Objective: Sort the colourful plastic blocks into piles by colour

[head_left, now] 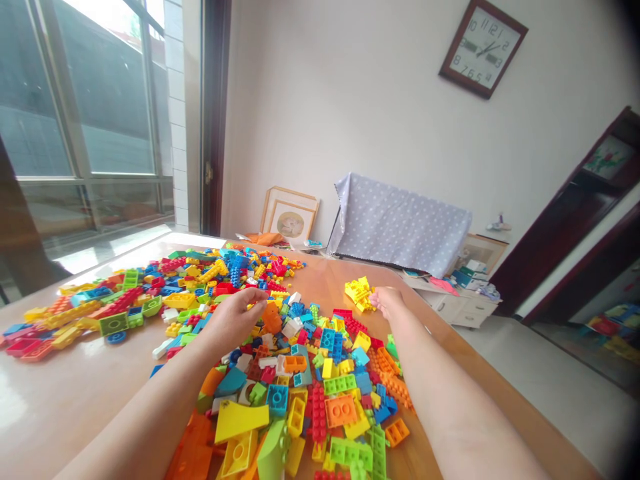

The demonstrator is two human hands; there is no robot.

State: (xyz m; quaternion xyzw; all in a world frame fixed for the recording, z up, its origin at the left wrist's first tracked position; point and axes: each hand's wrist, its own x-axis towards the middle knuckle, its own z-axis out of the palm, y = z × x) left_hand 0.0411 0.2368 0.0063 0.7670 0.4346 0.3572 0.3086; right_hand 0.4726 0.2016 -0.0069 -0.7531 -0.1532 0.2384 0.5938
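My left hand is over the middle of a large pile of colourful toy building bricks. Its fingers are curled together, and what they hold, if anything, is hidden. Right beside its fingertips is a rounded orange piece; I cannot tell whether they touch. Farther right, my right hand reaches to a small group of yellow bricks set apart from the pile. Its fingertips are closed at the right edge of that group, on a yellow brick mostly covered by the fingers.
More mixed bricks spread over the left and far parts of the brown table. Beyond it are framed pictures, a dotted grey cloth over something, and a white cabinet. A clock hangs on the wall.
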